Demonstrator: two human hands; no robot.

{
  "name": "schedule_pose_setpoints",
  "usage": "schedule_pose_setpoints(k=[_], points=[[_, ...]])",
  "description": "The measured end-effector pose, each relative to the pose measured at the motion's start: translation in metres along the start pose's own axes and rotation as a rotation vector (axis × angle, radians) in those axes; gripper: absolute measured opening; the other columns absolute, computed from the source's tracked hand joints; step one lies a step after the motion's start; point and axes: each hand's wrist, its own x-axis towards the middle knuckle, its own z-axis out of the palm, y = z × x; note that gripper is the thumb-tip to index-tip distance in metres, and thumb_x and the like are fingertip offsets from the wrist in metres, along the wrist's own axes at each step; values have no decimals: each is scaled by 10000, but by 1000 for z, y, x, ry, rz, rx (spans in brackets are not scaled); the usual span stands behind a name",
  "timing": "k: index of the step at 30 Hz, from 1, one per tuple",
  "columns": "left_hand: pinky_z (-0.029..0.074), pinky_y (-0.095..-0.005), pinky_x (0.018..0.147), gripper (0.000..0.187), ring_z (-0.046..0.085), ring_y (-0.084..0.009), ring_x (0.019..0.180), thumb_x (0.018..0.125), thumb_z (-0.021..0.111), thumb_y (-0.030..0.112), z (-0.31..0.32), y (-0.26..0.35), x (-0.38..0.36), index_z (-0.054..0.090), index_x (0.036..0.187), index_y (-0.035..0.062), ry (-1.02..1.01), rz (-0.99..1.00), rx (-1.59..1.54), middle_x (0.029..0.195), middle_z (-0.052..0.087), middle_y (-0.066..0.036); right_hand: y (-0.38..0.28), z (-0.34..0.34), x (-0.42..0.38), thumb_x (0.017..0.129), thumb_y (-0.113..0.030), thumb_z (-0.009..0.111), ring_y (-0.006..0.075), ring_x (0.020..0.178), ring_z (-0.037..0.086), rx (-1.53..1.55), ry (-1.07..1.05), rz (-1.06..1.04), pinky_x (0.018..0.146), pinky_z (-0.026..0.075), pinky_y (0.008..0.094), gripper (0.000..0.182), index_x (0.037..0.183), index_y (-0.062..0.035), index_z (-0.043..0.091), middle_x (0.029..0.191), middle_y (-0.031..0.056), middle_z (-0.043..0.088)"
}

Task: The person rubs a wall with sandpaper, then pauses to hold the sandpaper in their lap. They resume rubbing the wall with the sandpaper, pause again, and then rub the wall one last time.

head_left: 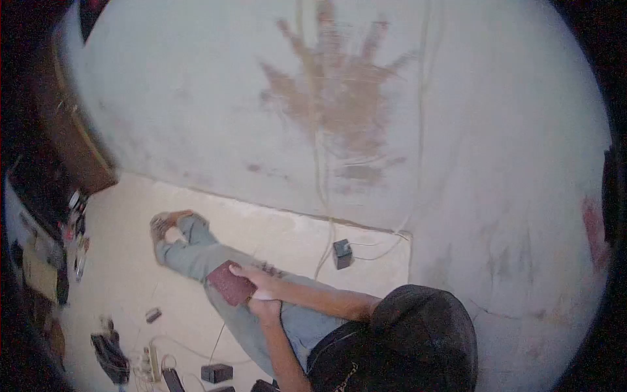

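Note:
A dark red, rough-looking square of sandpaper [231, 283] is held above my outstretched legs [235, 317] in grey-blue trousers. My right hand [260, 281] grips its near edge, with the thumb lying over the top face. Just below, my left hand [262, 306] meets the right one at the lower corner of the sheet; its fingers are mostly hidden underneath. Both hands are closed about the sheet. Beyond my legs rises a pale wall [196, 98] with a large scraped brown patch [346, 98].
Thin cables run down the wall to a small black box [341, 254] on the tiled floor [130, 235]. Another black box [217, 373], a black pouch-like item [110, 358] and several small things lie at lower left. A brown wooden panel [81, 124] stands at far left.

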Motion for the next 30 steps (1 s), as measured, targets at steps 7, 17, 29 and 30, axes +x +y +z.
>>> schedule_pose_setpoints(k=[7, 17, 29, 30], points=[[285, -486, 1043, 504, 400, -317, 1170, 977, 303, 385, 59, 24, 7, 323, 1368, 68, 131, -116, -636, 1293, 416, -171, -116, 20, -2, 928, -389, 547, 93, 905, 509, -1006, -92, -435, 816, 433, 277, 471, 1166, 17, 567, 1003, 15, 604], [285, -464, 1038, 507, 395, -308, 1137, 975, 311, 356, 56, 23, 7, 282, 1392, 68, 154, -135, -557, 1311, 366, -191, -331, 80, -56, 733, 59, 637, 274, 969, 584, -1806, 301, -2086, 819, 454, 363, 383, 1092, -73, 660, 1059, 100, 645], [289, -469, 1038, 500, 404, -302, 1127, 977, 312, 353, 61, 23, 10, 286, 1394, 80, 111, -141, -482, 1310, 369, -192, -384, -69, -32, 798, -98, 647, 350, 1283, 389, -2297, 501, -1770, 1089, 239, 518, 484, 1271, -120, 551, 1321, 95, 517], [281, -473, 1044, 503, 396, -302, 1135, 974, 316, 359, 66, 24, 9, 291, 1393, 82, 152, -147, -469, 1312, 363, -194, -379, -82, -37, 798, -98, 647, 350, 1283, 389, -2275, 532, -1774, 1089, 239, 518, 484, 1271, -120, 551, 1321, 95, 517]])
